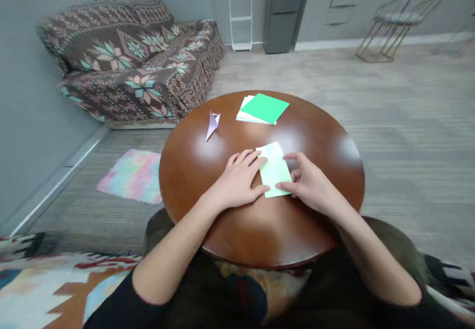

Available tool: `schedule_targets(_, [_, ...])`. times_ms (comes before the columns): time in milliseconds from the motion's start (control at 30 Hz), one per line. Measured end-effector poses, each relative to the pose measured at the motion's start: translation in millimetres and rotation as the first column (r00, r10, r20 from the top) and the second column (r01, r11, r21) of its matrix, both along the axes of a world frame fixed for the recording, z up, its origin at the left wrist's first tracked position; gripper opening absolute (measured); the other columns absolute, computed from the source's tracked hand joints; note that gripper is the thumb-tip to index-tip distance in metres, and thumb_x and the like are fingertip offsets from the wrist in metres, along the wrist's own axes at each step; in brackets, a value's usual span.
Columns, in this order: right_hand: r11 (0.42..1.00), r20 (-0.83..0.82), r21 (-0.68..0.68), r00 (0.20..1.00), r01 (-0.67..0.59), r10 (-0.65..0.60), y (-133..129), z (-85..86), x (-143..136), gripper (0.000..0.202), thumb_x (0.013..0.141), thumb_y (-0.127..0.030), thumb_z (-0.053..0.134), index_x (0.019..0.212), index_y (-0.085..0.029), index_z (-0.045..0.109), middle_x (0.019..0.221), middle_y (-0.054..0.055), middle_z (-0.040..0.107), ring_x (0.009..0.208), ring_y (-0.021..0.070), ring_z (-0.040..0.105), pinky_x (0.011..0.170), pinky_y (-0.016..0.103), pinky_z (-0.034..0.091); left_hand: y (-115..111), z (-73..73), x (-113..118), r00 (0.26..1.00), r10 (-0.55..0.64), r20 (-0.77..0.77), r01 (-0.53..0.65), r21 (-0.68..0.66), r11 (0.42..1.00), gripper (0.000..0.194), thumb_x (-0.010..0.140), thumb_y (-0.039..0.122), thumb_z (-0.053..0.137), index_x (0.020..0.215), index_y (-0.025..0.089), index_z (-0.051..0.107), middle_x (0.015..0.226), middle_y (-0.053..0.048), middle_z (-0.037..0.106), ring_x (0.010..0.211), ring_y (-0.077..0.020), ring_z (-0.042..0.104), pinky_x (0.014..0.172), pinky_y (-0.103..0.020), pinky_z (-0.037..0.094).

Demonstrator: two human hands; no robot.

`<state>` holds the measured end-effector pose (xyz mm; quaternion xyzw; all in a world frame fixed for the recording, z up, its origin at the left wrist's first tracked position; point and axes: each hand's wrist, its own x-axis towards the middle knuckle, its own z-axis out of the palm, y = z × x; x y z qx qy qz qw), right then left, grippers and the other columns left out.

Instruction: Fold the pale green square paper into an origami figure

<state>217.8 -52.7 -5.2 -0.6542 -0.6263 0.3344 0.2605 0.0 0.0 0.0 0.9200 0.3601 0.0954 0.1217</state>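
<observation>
A pale green sheet of paper (273, 168), looking folded into an upright rectangle, lies on the round brown table in front of me. My left hand (243, 178) rests flat at its left side, fingers spread, with the index fingertip and thumb touching the paper's left edge. At the right edge, my right hand (306, 180) grips the paper, thumb on top near the lower right corner and other fingers curled at or under the edge. Its index fingertip touches the upper right side.
Farther back on the table (193, 170) lies a bright green sheet (265, 108) over white sheets (245, 116). A small folded lilac paper shape (213, 124) stands to their left. Beyond are a patterned sofa (141, 67), a fluffy rug (131, 175) and a wire-framed chair (401, 20).
</observation>
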Motion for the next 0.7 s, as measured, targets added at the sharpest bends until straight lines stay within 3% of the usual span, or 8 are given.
schedule_targets(333, [1.000,-0.023,-0.007,1.000,0.011,-0.011,1,2.1,0,0.059,0.073,-0.030,0.075,0.124,-0.026,0.045,0.065,-0.006,0.060,0.062,0.0216,0.063,0.059,0.030,0.045,-1,-0.2,-2,1.000,0.000,0.021,0.000,-0.029,1.000,0.066,0.089,0.051,0.059,0.148,0.026,0.041,0.161,-0.010,0.035,0.149,-0.0321,0.028,0.120,-0.054,0.022])
schedule_targets(500, [0.999,-0.105,-0.011,0.993,0.047,-0.048,1,8.1,-1,0.054,0.080,-0.042,0.070,0.123,-0.024,0.045,0.065,-0.004,0.062,0.061,0.0217,0.064,0.059,0.032,0.046,1,-0.5,-2,1.000,-0.008,0.009,0.008,-0.027,1.000,0.065,0.089,0.052,0.058,0.146,0.025,0.045,0.162,-0.010,0.034,0.149,-0.0333,0.028,0.120,-0.054,0.022])
schedule_targets(600, [0.996,-0.141,-0.029,0.986,0.082,-0.085,6,10.8,-5,0.055,0.081,-0.046,0.069,0.125,-0.024,0.044,0.068,-0.002,0.065,0.064,0.0236,0.066,0.058,0.033,0.047,1,-1.4,-3,1.000,0.006,0.018,-0.005,-0.053,0.999,0.075,0.088,0.054,0.058,0.152,0.021,0.036,0.163,-0.011,0.033,0.150,-0.0329,0.026,0.121,-0.054,0.021])
schedule_targets(700, [0.996,-0.123,-0.049,0.990,0.070,-0.076,14,10.9,-9,0.058,0.078,-0.040,0.072,0.125,-0.024,0.044,0.075,0.001,0.070,0.072,0.0266,0.069,0.060,0.034,0.048,1,-2.0,-4,0.999,0.023,0.028,-0.021,-0.077,0.997,0.086,0.087,0.054,0.058,0.157,0.016,0.025,0.163,-0.013,0.032,0.151,-0.0320,0.025,0.122,-0.052,0.019])
